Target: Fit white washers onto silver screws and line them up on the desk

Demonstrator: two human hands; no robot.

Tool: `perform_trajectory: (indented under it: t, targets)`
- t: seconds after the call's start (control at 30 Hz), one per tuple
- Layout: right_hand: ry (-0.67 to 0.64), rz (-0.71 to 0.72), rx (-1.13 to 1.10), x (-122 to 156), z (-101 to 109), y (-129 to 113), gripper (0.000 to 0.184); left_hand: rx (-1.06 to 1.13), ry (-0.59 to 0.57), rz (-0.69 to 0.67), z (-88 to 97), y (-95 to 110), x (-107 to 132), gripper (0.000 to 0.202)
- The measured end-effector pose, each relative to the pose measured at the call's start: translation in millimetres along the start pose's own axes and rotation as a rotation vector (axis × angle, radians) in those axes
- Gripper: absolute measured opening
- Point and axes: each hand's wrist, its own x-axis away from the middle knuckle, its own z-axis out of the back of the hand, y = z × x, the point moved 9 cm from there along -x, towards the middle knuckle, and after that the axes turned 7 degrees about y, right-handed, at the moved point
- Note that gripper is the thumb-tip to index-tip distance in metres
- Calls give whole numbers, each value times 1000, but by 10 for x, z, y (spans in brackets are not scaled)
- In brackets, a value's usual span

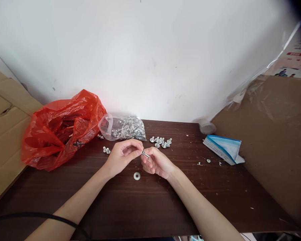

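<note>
Just beyond the washer (134, 176), the left hand (121, 155) and right hand (160, 162) are pinching 1 bolt (146, 155); holding it steady is probably helping most.

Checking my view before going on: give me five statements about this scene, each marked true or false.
The left hand and right hand meet at one metal bolt. True.
The red bag is right of both hands. False: it is on the left.
A washer lies on the table, outside both hands. True.
The transparent bag holds nothing. False: it holds many metal pieces.
The blue-and-white packet lies right of both hands. True.
</note>
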Motion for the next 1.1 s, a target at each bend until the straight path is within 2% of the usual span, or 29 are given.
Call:
perform_trajectory:
  t: [0.23,0.4,0.6,1.1]
  targets:
    - [-53,-58,-102,-30,-22,58,25,-10,24,0,13,-17,-5,6]
    - [-1,-68,-111,-49,28,58,25,-48,41,-27,17,-33,-4,9]
    - [46,-76,-124,-55,72,52,28,-84,18,57,-8,-148,8,26]
    - [124,-2,-137,-37,126,-36,39,-127,131,38,126,-187,-12,23]
